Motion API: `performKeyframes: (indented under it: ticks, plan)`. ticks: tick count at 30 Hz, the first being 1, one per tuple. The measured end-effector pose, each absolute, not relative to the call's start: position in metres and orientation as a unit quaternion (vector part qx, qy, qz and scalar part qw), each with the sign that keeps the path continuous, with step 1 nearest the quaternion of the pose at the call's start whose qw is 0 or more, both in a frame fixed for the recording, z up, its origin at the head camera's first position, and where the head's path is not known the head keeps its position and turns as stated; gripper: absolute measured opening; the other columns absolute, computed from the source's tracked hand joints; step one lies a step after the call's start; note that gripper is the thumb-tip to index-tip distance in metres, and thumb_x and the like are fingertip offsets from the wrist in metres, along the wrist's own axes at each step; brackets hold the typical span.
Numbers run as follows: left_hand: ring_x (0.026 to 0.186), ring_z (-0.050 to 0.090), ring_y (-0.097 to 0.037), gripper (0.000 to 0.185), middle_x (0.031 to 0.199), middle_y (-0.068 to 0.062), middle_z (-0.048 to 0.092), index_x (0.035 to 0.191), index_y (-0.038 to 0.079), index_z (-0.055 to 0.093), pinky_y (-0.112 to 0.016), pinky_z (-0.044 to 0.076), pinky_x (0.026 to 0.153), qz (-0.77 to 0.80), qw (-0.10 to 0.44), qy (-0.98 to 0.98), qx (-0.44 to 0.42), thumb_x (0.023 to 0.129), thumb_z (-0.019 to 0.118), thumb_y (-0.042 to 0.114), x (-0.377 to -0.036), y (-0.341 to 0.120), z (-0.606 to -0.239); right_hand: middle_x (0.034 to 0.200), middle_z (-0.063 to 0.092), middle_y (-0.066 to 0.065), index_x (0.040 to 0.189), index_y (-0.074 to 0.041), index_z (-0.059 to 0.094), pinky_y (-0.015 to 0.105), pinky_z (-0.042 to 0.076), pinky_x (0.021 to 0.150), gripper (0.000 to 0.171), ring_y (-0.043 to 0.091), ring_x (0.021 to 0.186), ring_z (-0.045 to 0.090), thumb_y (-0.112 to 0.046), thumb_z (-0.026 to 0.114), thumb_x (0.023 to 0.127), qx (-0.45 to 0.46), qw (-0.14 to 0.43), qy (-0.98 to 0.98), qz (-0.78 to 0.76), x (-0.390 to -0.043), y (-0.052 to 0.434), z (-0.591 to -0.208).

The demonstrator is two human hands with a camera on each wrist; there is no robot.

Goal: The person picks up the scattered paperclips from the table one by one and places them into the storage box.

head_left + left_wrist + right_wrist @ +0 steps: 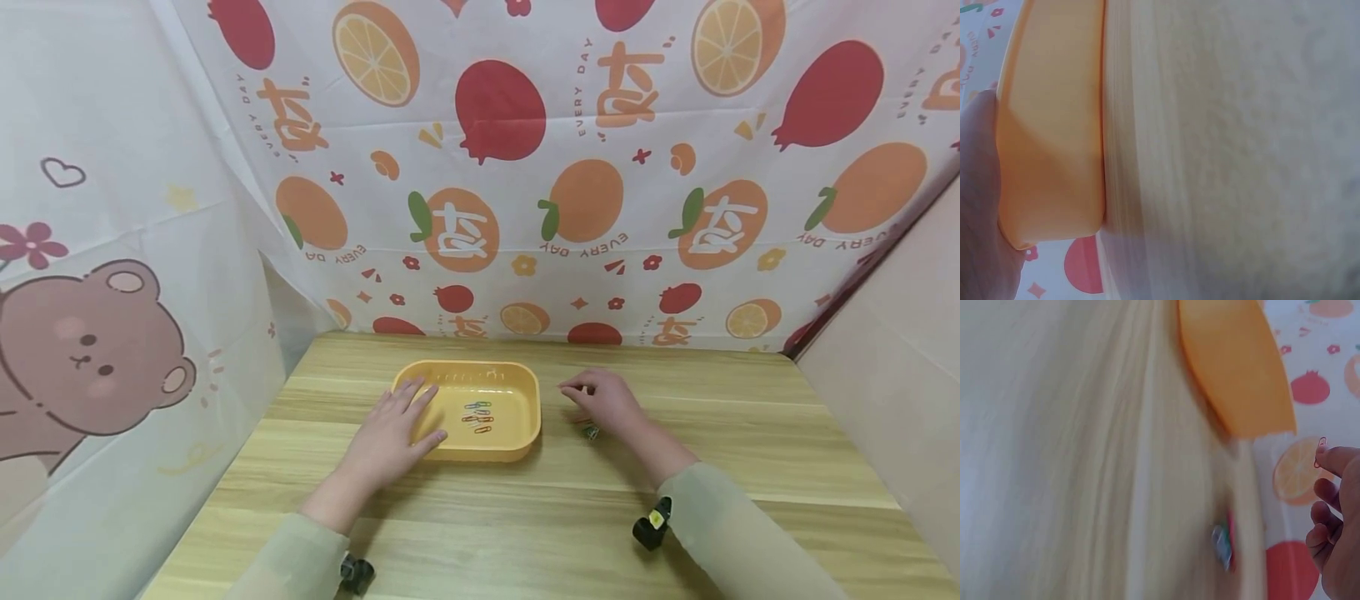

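On the wooden table [675, 500], my left hand [390, 433] rests flat, fingers straight, on the yellow tray's [517, 442] rim; my right hand [607, 402] beside it pinches a red paper clip [1320, 452]

- Left hand [393, 429] lies flat, palm down, fingers straight and slightly spread, forearm angled in from the lower left.
- Right hand [606, 400] is curled (thumb and forefinger pinched together), knuckles up, sleeved forearm reaching in from the lower right.
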State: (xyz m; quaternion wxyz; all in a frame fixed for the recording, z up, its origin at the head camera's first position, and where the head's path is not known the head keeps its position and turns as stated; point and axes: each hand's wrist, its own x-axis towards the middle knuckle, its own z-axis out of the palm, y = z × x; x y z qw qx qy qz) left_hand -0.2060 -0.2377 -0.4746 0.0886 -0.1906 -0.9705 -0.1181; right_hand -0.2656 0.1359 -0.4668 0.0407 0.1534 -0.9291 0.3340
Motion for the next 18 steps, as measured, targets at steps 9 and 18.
performKeyframes:
  ticks: [9,18]
  plan:
    - [0.148,0.024,-0.032,0.078,0.161,-0.011,0.029,0.154,0.018,0.038,-0.054,0.016,0.121,-0.118,0.096,-0.970,-0.191,0.093,0.052,0.064,-0.204,-0.238,-0.472,0.087,0.061,-0.005,0.103,-0.022,0.079,0.030,0.046,0.061,0.017,0.016,0.077,0.052,-0.033,0.070,0.094,0.135,0.031,-0.913,0.385,-0.265,0.087,-0.448]
    - [0.149,0.021,-0.030,0.080,0.162,-0.009,0.026,0.155,0.019,0.035,-0.050,0.012,0.122,-0.119,0.088,-0.970,-0.195,0.093,0.048,0.068,-0.204,-0.238,-0.471,0.083,0.061,-0.007,0.103,-0.018,0.080,0.030,0.046,0.063,0.018,0.016,0.077,0.052,-0.030,0.071,0.093,0.170,0.034,-0.890,0.422,-0.263,0.046,-0.441]
